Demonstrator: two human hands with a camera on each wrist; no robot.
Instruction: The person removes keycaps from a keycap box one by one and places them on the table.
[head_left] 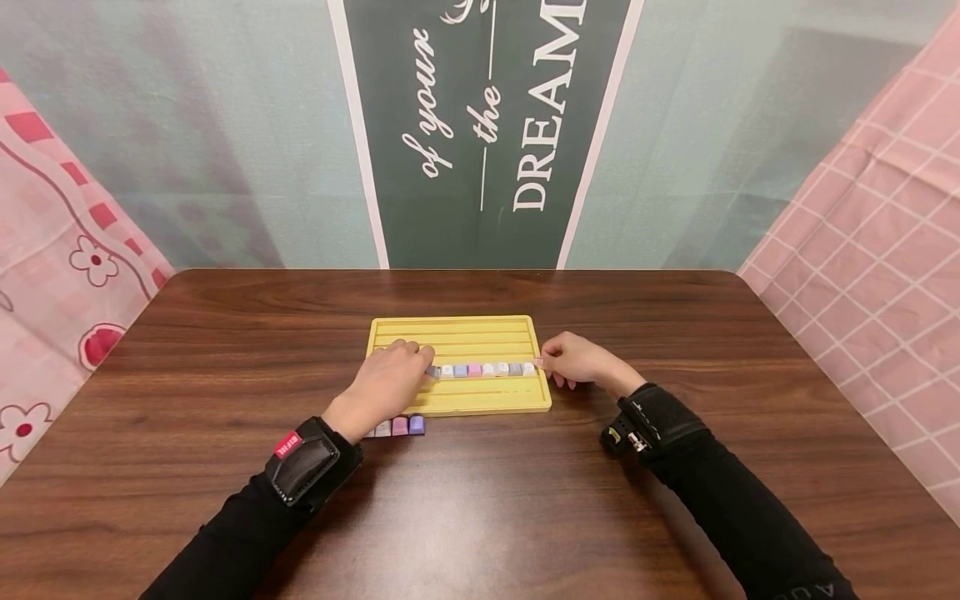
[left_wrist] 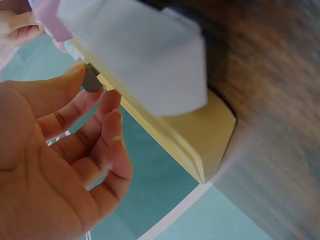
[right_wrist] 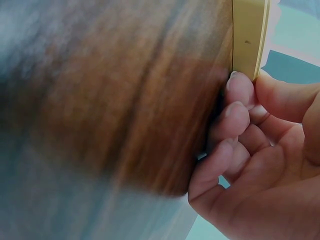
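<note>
A row of white, blue, pink and grey keycaps (head_left: 474,370) sits in a channel of the yellow ridged tray (head_left: 450,407). My left hand (head_left: 392,375) reaches over the tray's left part and pinches a dark grey keycap (left_wrist: 91,80) between thumb and fingers at the row's left end. At the tray's right edge, my right hand (head_left: 581,361) holds the rim, thumb over the top and curled fingers against the side wall (right_wrist: 248,40). Its fingertips are right by the last white keycap (head_left: 528,368).
On the brown wooden table (head_left: 525,500), a few more keycaps (head_left: 401,427), pink, purple and grey, lie in front of the tray's left side, partly hidden by my left wrist. A printed curtain (head_left: 300,167) hangs behind the table, with pink cloth (head_left: 885,217) at the right.
</note>
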